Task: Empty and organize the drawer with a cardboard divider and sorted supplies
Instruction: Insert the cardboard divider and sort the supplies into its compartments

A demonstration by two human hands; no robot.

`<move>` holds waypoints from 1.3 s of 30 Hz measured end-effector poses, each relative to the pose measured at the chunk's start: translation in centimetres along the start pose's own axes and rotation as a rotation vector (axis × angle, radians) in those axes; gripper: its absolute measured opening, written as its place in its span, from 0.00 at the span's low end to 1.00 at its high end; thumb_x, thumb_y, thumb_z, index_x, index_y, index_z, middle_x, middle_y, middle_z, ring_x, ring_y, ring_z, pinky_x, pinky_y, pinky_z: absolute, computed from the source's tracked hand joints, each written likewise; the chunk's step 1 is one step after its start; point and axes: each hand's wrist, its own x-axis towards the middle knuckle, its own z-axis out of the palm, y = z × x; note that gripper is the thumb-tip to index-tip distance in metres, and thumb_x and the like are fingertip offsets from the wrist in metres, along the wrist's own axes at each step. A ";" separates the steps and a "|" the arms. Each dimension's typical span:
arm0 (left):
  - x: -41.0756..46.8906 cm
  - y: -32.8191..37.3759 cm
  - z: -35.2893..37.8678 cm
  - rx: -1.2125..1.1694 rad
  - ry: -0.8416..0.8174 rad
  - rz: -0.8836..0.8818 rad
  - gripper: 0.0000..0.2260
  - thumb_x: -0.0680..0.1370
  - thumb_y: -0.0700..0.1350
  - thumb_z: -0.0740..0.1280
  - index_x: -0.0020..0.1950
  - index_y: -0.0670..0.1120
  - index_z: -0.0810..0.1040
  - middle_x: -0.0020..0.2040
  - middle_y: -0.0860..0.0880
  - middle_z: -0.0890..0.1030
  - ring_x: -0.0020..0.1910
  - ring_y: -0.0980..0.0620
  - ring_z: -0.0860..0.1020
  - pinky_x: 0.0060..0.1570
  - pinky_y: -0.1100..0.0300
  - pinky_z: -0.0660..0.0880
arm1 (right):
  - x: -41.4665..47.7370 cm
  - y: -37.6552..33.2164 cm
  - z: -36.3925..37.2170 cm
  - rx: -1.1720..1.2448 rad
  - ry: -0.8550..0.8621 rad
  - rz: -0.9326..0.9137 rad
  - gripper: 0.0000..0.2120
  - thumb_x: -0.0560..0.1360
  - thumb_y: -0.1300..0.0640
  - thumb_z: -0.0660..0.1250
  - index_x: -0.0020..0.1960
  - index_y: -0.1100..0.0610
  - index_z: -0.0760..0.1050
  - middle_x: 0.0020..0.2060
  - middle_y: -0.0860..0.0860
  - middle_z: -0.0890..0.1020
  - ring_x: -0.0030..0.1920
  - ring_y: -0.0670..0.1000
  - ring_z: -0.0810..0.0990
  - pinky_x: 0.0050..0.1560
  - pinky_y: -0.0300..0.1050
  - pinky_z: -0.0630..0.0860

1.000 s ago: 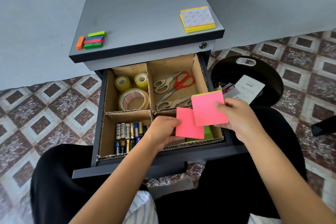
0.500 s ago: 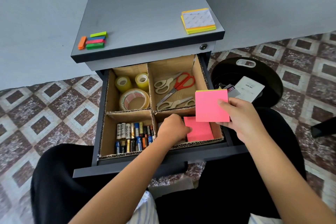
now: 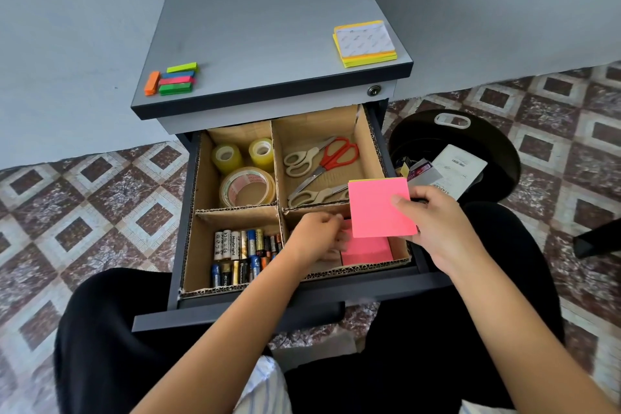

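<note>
The drawer (image 3: 235, 314) is pulled open under the cabinet top (image 3: 268, 27), w/ a cardboard divider (image 3: 237, 211) splitting it into 4 compts. The person's right hand (image 3: 437, 228) pinches a pink sticky pad (image 3: 376, 208) by its right edge, thumb on the face & fingers behind. The pad is held up in the air over the near-right compt., and in view it overlaps the divider's cross wall. A thin yellow edge shows along the pad's top.

The left hand (image 3: 317, 237) is down in the same near-right compt., fingers bent, tips at the left edge of a second pink pad (image 3: 368, 250). That pad lies flat against the compt.'s right wall. The fingers are blurred, so can't tell if they grip it or only touch it.

Other compts.:
- **Near-left:** batteries (image 3: 242, 254) in 2 rough rows, packed toward its right side.
- **Far-left:** tape rolls (image 3: 228, 158), 2 small ones at the back & 1 big one in front.
- **Far-right:** scissors (image 3: 337, 153), 3 pairs, 1 red-handled, the others cream.

On the cabinet top, coloured index flags (image 3: 176, 79) sit near the front-left corner. A stack of sticky notes (image 3: 364, 44) w/ a white sheet uppermost sits near the front-right corner. Right of the drawer, on the tiled floor, stands a black bin (image 3: 500, 158) w/ papers (image 3: 458, 171) in it.
</note>
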 end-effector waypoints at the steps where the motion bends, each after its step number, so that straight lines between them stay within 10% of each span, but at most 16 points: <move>1: -0.5 0.1 -0.3 -0.200 -0.046 -0.016 0.12 0.82 0.46 0.56 0.46 0.43 0.76 0.39 0.46 0.79 0.37 0.50 0.79 0.47 0.54 0.78 | 0.0 0.0 0.1 -0.004 0.001 0.004 0.04 0.77 0.61 0.65 0.50 0.58 0.72 0.44 0.54 0.80 0.45 0.50 0.79 0.39 0.46 0.78; 6: -2.8 0.1 -1.7 -0.542 -0.206 0.050 0.09 0.80 0.41 0.59 0.49 0.41 0.78 0.43 0.45 0.83 0.41 0.50 0.82 0.42 0.58 0.81 | -0.3 0.5 1.2 -0.099 -0.028 0.009 0.05 0.78 0.56 0.63 0.47 0.59 0.73 0.46 0.55 0.81 0.48 0.53 0.80 0.45 0.49 0.79; 29: -5.0 -2.1 -9.7 -0.579 0.401 0.139 0.05 0.80 0.37 0.60 0.46 0.41 0.74 0.42 0.44 0.80 0.39 0.50 0.79 0.33 0.63 0.80 | 1.1 1.7 4.4 -0.879 -0.251 -0.068 0.05 0.75 0.63 0.66 0.44 0.59 0.80 0.35 0.55 0.83 0.29 0.46 0.77 0.34 0.35 0.73; 39: -5.0 -2.4 -9.4 -0.580 0.368 0.118 0.06 0.80 0.37 0.60 0.46 0.42 0.75 0.42 0.44 0.80 0.39 0.50 0.79 0.33 0.64 0.79 | 2.4 1.5 4.5 -0.988 -0.280 -0.048 0.07 0.76 0.64 0.63 0.45 0.58 0.80 0.38 0.56 0.85 0.36 0.51 0.83 0.49 0.51 0.80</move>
